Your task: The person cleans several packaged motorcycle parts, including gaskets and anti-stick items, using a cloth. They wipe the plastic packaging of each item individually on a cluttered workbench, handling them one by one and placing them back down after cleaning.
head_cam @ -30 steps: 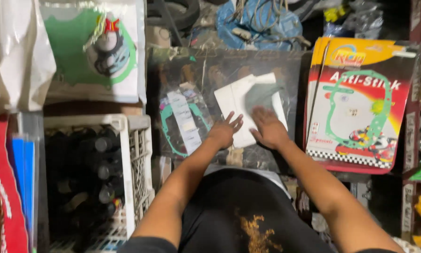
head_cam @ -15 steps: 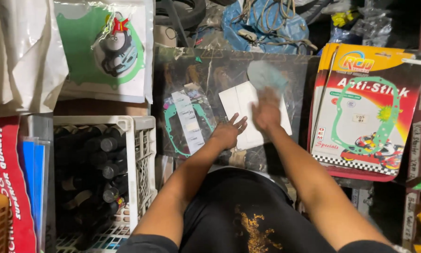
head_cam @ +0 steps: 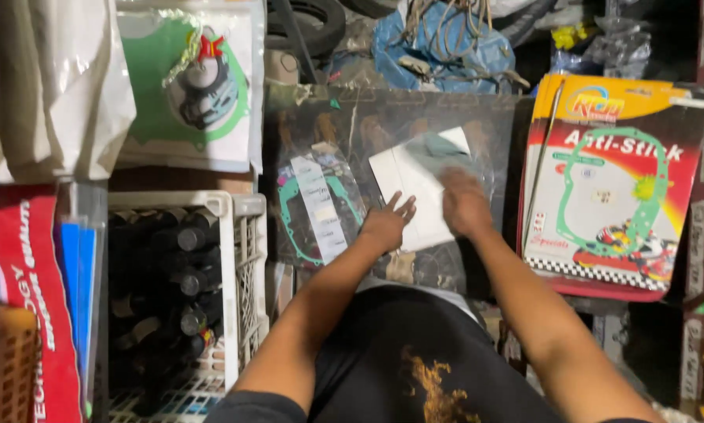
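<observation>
A clear plastic packet (head_cam: 383,117) lies in front of me, holding green gaskets and a white card (head_cam: 411,184). My left hand (head_cam: 387,223) rests flat on the packet at the card's lower left, fingers spread. My right hand (head_cam: 463,205) presses a grey-green cloth (head_cam: 438,149) against the packet over the card's right side; the hand is blurred.
A red and yellow gasket pack (head_cam: 614,184) leans at the right. A white crate of dark bottles (head_cam: 176,274) stands at the left, a white plastic bag (head_cam: 46,86) and another gasket packet (head_cam: 195,86) above it. Tyres and a blue bag (head_cam: 446,43) lie behind.
My right hand has slid the cloth up and then back down across the packet. My left hand has stayed in place on the packet.
</observation>
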